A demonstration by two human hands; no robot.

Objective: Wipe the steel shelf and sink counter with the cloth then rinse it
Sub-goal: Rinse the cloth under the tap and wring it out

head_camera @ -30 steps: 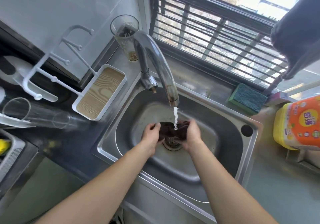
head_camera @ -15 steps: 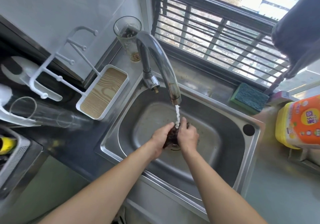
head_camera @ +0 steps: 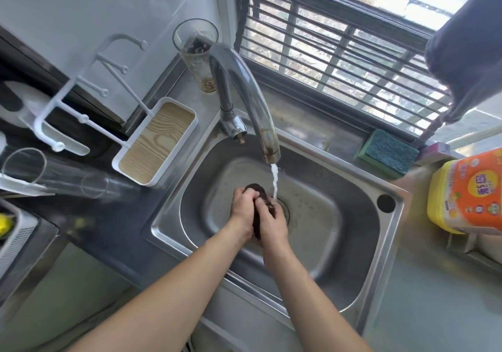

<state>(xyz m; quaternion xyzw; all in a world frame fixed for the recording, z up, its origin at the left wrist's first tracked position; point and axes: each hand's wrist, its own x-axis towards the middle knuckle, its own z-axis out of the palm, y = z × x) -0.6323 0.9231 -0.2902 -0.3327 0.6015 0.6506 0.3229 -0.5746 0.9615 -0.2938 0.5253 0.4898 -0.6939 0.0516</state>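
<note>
- The cloth (head_camera: pixel 258 192), dark and bunched into a wad, sits squeezed between both hands low in the sink (head_camera: pixel 361 278), just over the drain (head_camera: pixel 284 210).
- Left hand (head_camera: pixel 242 209) curls its grip round the cloth's left side; right hand (head_camera: pixel 273 222) curls round its right and near side. Both grips are closed on it.
- The wad's long axis runs from the faucet (head_camera: pixel 252 101) back toward the person, its far end poking out above the knuckles.
- The water stream (head_camera: pixel 275 181) falls just to the right of that exposed end, brushing the right hand's fingers; my guess is the wad needs shifting right to soak.
- The steel basin gives free room on all sides of the drain.
- A sponge (head_camera: pixel 388 153) lies on the counter behind the sink, right of the faucet.
</note>
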